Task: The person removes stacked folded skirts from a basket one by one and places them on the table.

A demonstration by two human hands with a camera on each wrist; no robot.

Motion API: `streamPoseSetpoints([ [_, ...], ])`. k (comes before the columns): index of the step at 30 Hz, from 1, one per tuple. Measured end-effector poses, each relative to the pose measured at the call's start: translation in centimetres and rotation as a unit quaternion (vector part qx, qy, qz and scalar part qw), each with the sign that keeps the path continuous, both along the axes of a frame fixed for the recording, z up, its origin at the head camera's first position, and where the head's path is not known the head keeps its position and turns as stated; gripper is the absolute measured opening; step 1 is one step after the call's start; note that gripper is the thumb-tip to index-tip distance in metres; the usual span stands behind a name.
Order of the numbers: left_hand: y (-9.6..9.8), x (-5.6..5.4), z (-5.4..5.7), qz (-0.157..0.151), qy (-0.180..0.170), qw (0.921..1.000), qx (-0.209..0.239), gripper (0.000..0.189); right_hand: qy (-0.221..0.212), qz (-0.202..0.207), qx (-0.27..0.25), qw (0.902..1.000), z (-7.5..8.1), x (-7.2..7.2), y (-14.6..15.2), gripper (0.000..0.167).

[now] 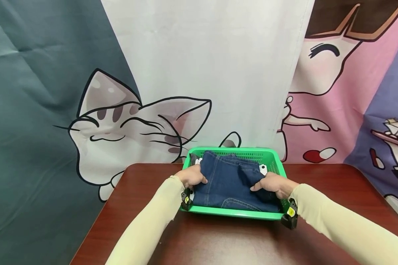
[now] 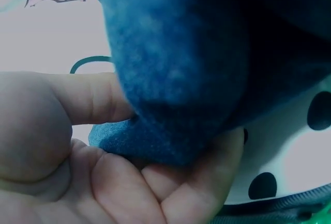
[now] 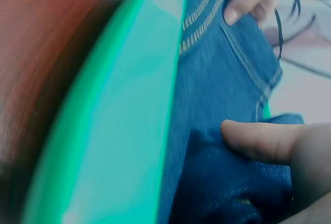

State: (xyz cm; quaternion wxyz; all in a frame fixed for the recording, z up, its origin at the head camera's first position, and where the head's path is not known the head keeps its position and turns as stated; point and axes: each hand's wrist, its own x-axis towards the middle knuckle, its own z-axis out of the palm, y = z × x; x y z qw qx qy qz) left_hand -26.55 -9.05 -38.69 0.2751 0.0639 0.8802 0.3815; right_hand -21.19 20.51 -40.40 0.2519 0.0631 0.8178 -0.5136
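Folded dark blue jeans [image 1: 222, 184] with pale stitching lie in a green plastic basket [image 1: 232, 212] on the table. At their left edge my left hand [image 1: 193, 176] grips the denim. The left wrist view shows a denim fold [image 2: 170, 79] between that thumb and the curled fingers. My right hand [image 1: 274, 183] holds a bunched part of the jeans on the right side, its thumb on top; the other fingers are hidden in the right wrist view. Beneath the denim, white fabric with black dots [image 2: 310, 151] shows.
The reddish-brown wooden table [image 1: 225, 239] extends around the basket on the left, front and right. Right behind its back edge hangs a cloth backdrop [image 1: 212, 55] with a cartoon cat and figures. Both wrists carry small black strapped devices near the basket's rim.
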Motion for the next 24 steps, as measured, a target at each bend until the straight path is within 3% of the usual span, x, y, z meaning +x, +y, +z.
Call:
streamPoseSetpoints([
  [4, -0.1, 0.0, 0.0, -0.002, -0.005, 1.0000, 0.002, 0.057, -0.037, 0.000, -0.058, 0.9976, -0.7, -0.5, 0.4, 0.054],
  [11, 0.1, 0.0, 0.0, -0.010, -0.008, 0.9999, 0.011, 0.035, -0.048, 0.010, -0.085, 0.9951, -0.7, -0.7, 0.2, 0.090],
  [13, 0.0, 0.0, 0.1, -0.011, -0.006, 0.9999, 0.011, 0.034, -0.054, 0.009, -0.104, 0.9930, -0.7, -0.7, 0.3, 0.087],
  [18, 0.1, -0.1, 0.3, -0.008, 0.001, 1.0000, 0.005, 0.056, -0.090, -0.005, -0.176, 0.9802, -1.2, -0.9, 0.4, 0.056],
  [24, 0.0, -0.1, 0.2, -0.006, 0.008, 0.9999, -0.004, 0.059, -0.114, -0.014, -0.205, 0.9719, -1.1, -1.2, 0.4, 0.051],
])
